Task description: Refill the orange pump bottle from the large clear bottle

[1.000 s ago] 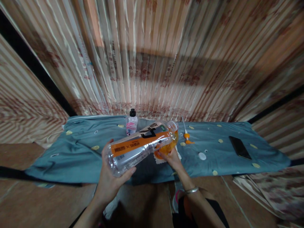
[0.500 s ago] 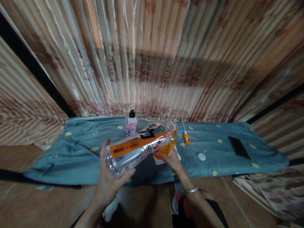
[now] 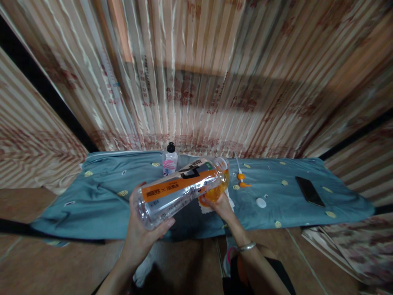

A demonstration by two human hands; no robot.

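Observation:
My left hand (image 3: 141, 234) is wrapped round the base of a large clear plastic bottle (image 3: 181, 189) with an orange label. The bottle is tipped with its neck pointing away and down, and orange liquid is gathered at that far end. My right hand (image 3: 219, 205) is closed round a small orange container (image 3: 206, 200) right under the bottle's mouth, held over a white cloth. Both are above the front part of a blue-grey sheet (image 3: 101, 200).
On the sheet stand a small bottle with a black cap (image 3: 170, 159), an orange pump nozzle (image 3: 240, 176), a white cap (image 3: 260, 202) and a dark phone (image 3: 309, 191). Striped curtains hang behind. Brown floor lies in front.
The bottle has stayed tipped in nearly the same spot. Both hands have hardly moved.

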